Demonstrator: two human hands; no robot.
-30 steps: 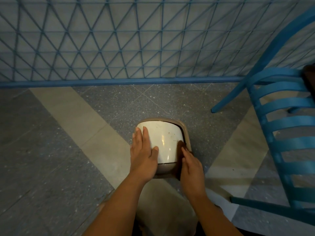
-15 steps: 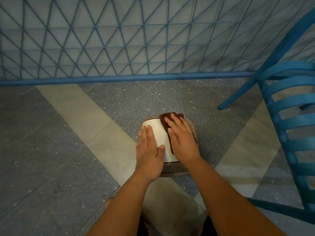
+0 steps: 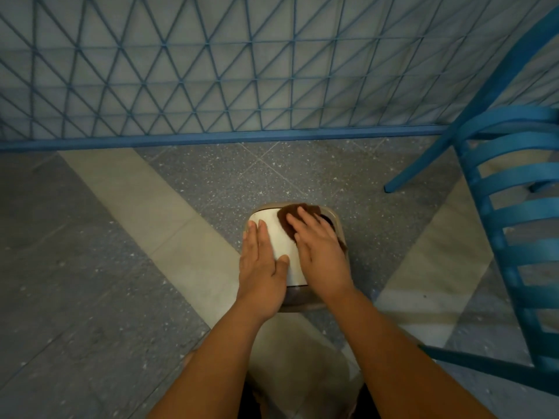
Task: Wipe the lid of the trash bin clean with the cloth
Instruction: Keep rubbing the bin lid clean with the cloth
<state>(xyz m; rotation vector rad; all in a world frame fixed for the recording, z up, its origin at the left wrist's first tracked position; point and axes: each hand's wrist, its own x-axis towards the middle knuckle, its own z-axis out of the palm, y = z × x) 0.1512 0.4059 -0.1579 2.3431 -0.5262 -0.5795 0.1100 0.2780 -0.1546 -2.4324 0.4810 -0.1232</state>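
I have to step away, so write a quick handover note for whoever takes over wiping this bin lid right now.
Left hand: flat, fingers straight, resting on the left side of the white lid, steadying it.
Right hand: fingers straight, pressing the brown cloth onto the far right part of the lid.
The trash bin stands on the floor in front of the person, a blue chair to its right.
Done: wiping is underway; how clean the lid is cannot be judged.
Left: wipe the middle and near part, then the strip under the left hand.
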